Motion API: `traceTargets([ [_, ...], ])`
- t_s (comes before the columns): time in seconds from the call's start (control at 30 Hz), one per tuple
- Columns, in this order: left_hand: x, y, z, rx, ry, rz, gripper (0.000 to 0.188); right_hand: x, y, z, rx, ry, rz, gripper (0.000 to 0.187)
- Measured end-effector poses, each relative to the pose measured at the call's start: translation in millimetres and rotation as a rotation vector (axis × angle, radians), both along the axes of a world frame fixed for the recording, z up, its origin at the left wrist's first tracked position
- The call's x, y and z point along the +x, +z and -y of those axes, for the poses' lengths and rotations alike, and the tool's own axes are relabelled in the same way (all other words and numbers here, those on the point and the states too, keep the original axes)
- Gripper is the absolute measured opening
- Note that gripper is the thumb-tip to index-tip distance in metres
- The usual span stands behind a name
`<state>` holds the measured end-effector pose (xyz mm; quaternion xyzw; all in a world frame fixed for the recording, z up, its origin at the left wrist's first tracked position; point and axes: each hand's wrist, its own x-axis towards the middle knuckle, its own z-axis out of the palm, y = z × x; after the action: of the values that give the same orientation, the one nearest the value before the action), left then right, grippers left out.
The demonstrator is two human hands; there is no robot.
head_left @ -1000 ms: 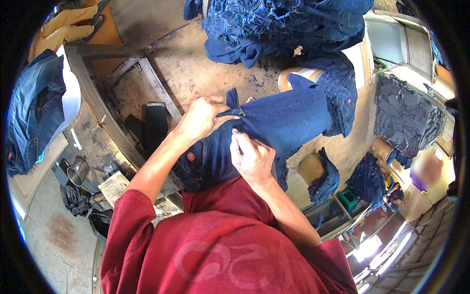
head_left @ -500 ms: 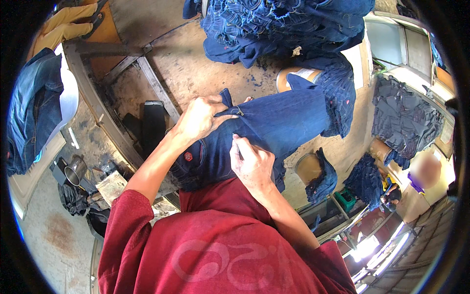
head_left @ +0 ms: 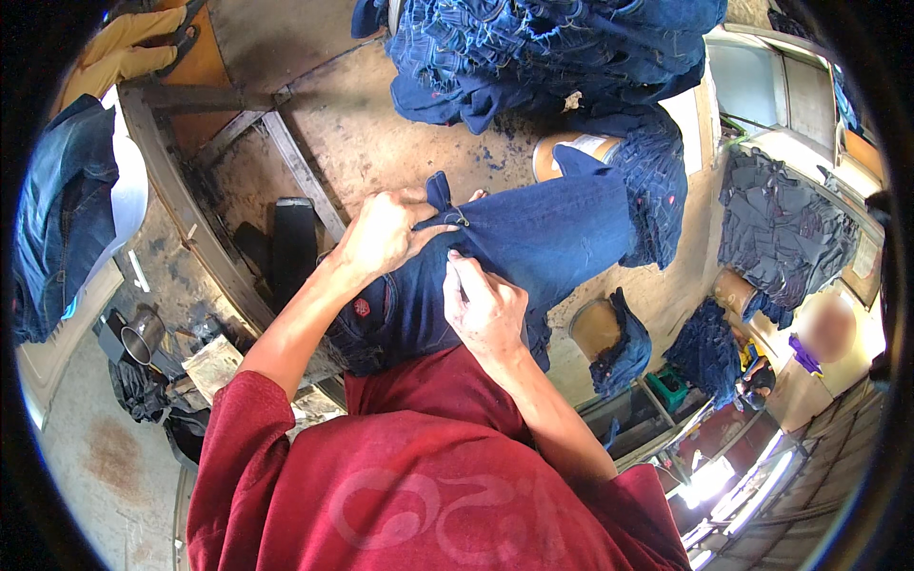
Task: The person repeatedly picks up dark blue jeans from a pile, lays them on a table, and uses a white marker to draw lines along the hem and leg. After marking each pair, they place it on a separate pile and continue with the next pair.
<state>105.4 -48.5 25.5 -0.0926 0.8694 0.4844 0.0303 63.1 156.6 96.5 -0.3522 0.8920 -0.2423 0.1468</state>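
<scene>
A pair of dark blue jeans (head_left: 571, 214) stretches from my lap toward the right, with a small red-and-white patch (head_left: 361, 306) near its waist end. My left hand (head_left: 386, 233) is closed on a fold of the denim, where a short pale loop of thread (head_left: 458, 218) shows beside the fingertips. Just below it, my right hand (head_left: 486, 309) is over the same garment in a pinch, thumb and forefinger together. Whatever lies between those fingers, if anything, is too small to make out.
Behind the jeans rises a large heap of denim garments (head_left: 552, 57). More denim (head_left: 657, 190) hangs by a tan drum (head_left: 547, 157). Grey garments (head_left: 785, 224) are stacked at right; another pair of jeans (head_left: 71, 209) lies at left. A person's legs (head_left: 124, 48) show far left.
My right hand's fingertips have shifted slightly away from me, closer to the left hand. The left hand keeps its hold on the denim, and the whole view has drifted a little.
</scene>
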Motion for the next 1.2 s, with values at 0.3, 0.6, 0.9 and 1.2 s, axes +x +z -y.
traceTargets([
  [0.3,1.6,-0.6,0.4,-0.009,-0.011,0.021,0.029,-3.3,1.8,0.4,-0.005,-0.005,0.001,0.008],
  [0.6,0.2,0.7,-0.7,-0.011,0.005,-0.043,0.027,-4.6,-1.0,-0.8,0.003,0.006,-0.053,0.009],
  [0.9,-2.4,0.5,-2.0,-0.037,0.038,-0.095,0.028,8.9,3.1,-18.5,-0.061,-0.019,0.053,0.013],
  [1.2,-2.8,0.6,0.0,-0.065,0.002,-0.034,0.026,9.0,1.6,-19.4,-0.083,-0.039,0.022,0.011],
])
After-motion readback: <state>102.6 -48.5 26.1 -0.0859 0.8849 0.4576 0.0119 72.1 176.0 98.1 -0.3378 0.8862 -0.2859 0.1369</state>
